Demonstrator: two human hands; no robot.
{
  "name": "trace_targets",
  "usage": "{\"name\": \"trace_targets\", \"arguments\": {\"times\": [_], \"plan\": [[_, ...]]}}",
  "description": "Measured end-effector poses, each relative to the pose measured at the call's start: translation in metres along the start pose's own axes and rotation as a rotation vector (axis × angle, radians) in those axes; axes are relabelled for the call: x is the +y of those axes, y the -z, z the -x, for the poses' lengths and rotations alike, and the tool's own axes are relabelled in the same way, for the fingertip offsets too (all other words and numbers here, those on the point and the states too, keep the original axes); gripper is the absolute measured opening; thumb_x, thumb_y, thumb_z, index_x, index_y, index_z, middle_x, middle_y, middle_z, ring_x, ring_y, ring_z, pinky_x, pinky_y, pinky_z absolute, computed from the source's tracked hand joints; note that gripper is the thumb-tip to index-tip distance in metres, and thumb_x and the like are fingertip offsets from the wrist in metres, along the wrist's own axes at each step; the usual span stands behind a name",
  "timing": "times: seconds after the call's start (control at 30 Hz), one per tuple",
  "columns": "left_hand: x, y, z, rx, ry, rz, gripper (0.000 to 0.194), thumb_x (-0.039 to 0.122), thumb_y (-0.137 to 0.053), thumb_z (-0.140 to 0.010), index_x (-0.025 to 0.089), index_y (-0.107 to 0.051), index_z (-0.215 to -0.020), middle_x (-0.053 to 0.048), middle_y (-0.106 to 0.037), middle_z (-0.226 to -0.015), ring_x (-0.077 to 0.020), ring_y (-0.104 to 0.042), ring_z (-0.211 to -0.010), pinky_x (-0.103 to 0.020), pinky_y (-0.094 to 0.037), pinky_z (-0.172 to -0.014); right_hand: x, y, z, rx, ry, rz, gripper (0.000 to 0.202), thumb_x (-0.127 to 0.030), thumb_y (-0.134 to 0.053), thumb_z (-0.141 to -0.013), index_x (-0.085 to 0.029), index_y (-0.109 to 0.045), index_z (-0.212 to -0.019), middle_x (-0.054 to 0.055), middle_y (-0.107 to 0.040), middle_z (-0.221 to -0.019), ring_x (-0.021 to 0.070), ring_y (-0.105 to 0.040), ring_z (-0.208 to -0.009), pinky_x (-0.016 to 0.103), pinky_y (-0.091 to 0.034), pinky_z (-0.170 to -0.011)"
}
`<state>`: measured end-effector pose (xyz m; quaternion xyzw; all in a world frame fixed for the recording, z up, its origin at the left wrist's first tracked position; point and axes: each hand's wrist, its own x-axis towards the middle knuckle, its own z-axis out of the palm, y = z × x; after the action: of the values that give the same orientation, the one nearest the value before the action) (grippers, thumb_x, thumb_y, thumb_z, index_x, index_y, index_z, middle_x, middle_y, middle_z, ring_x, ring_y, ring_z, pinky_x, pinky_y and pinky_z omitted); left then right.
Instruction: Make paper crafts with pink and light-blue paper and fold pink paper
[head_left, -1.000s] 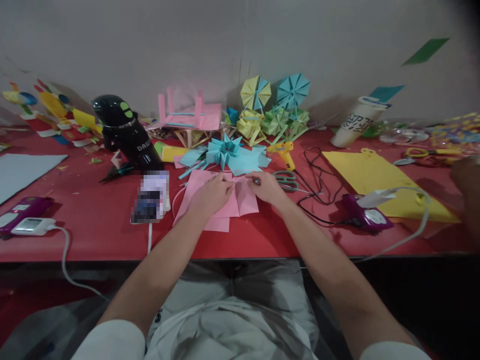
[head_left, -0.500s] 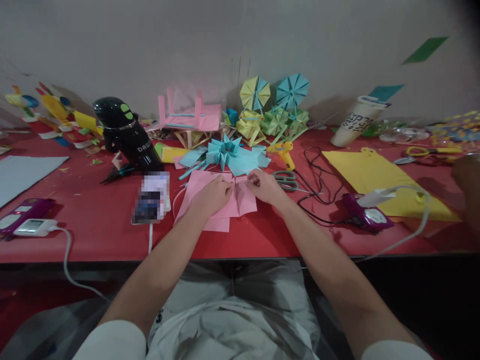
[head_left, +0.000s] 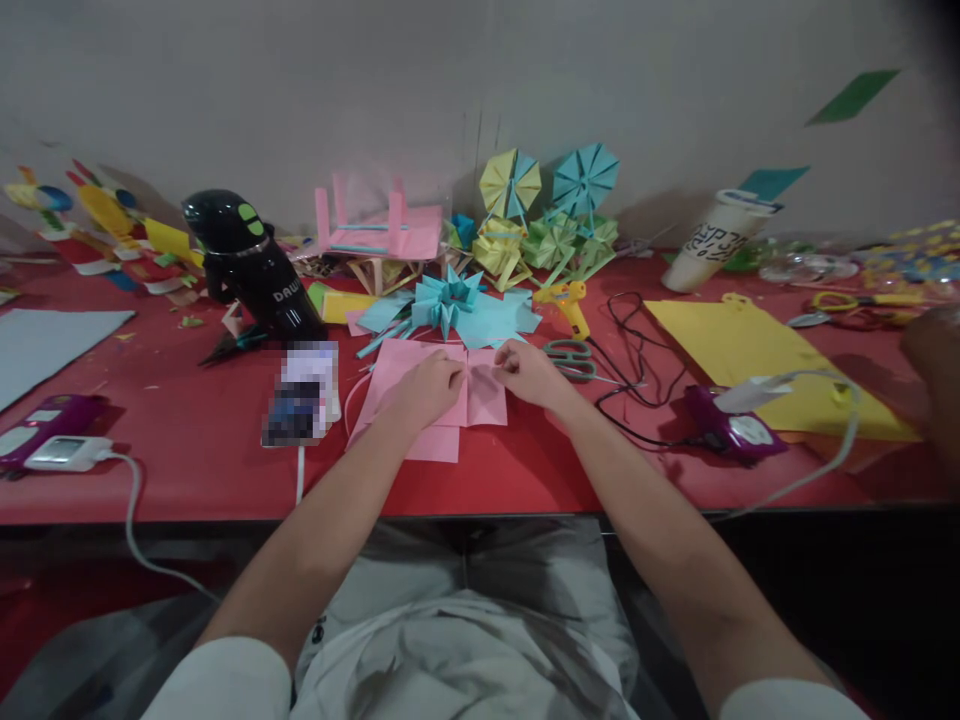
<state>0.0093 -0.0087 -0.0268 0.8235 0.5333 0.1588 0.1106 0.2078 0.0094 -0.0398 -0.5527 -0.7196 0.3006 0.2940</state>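
A creased square of pink paper [head_left: 487,398] lies over other pink sheets [head_left: 435,445] on the red table. My left hand [head_left: 435,385] rests on the paper's left part, its thumb and fingers pinched together by the upright crease. At the paper's right edge, my right hand [head_left: 529,372] has its fingers closed on the upper corner. Just behind the paper are a blue folded paper star [head_left: 448,302] and flat blue sheets [head_left: 491,325]. Grey-green scissors [head_left: 571,360] lie right of my right hand.
A yellow glue gun [head_left: 566,305] with a black cord stands behind the scissors. A phone [head_left: 300,395] and black bottle [head_left: 259,270] are on the left. Purple power strips [head_left: 739,430] and yellow paper [head_left: 757,350] are on the right. Folded paper models [head_left: 510,185] stand along the wall.
The pink paper's right part lies flatter and its right edge has come slightly left. My left hand has shifted a little; my right hand stays nearly where it was.
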Motion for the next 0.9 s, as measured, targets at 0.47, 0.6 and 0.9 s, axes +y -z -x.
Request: {"name": "trace_targets", "arguments": {"times": [0.47, 0.6, 0.9], "plan": [[-0.0008, 0.002, -0.0026, 0.016, 0.042, 0.005, 0.028, 0.022, -0.041, -0.095, 0.018, -0.067, -0.084, -0.009, -0.063, -0.095, -0.0199, -0.061, -0.092, -0.031, -0.048, -0.08, 0.0017, 0.0032, 0.0019, -0.053, -0.011, -0.124, 0.027, -0.037, -0.069, -0.071, -0.022, -0.048, -0.076, -0.005, -0.054, -0.055, 0.011, -0.045, -0.05, 0.025, -0.033, -0.05], [-0.0024, 0.0037, -0.0004, 0.019, 0.061, -0.025, 0.03, 0.029, -0.043, -0.095, 0.019, -0.067, -0.08, -0.008, -0.063, -0.095, -0.0197, -0.061, -0.086, -0.031, -0.046, -0.075, 0.0018, 0.0033, 0.001, -0.048, -0.024, -0.154, 0.02, -0.031, -0.066, -0.072, -0.021, -0.048, -0.075, -0.003, -0.057, -0.058, 0.0125, -0.051, -0.053, 0.025, -0.037, -0.053], [0.007, 0.0095, 0.0031, -0.043, 0.091, -0.043, 0.03, 0.026, -0.042, -0.094, 0.02, -0.066, -0.079, -0.009, -0.064, -0.093, -0.0218, -0.062, -0.085, -0.032, -0.043, -0.068, -0.0006, 0.0012, 0.0003, -0.015, -0.007, -0.05, 0.014, -0.02, -0.063, -0.071, -0.02, -0.05, -0.075, -0.004, -0.057, -0.059, 0.0105, -0.048, -0.054, 0.024, -0.035, -0.054]]}}
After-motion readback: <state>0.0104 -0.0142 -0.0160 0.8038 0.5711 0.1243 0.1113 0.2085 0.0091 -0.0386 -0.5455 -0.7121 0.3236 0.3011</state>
